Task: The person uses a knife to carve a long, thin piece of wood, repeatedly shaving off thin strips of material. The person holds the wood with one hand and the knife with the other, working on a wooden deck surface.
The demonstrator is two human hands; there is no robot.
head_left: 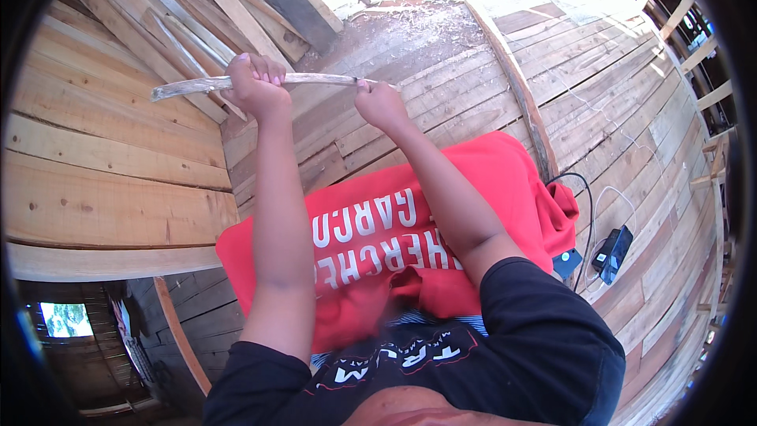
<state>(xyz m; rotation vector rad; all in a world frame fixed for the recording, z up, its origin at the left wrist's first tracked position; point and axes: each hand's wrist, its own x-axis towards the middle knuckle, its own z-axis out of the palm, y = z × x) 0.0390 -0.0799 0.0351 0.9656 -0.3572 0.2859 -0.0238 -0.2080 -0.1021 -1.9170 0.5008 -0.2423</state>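
A long, slightly curved wooden stick [322,79] is held out in front of me, running roughly level from left to right. Its broader, rough end sticks out to the left, past my left hand [257,87], whose fingers are wrapped round it. Toward the thinner end, my right hand [382,104] is closed on the stick, thumb up against it. A small dark mark or piece shows beside that thumb; I cannot make out what it is. Red cloth [505,181] with white lettering covers my lap below both forearms.
Planks and poles [197,8] lean at the upper left, beside a wooden plank wall [118,189]. Shavings [430,28] litter the plank floor [489,87] ahead. A long wooden beam [509,63] crosses it. On the right lie a black device [613,254] and cables [590,197].
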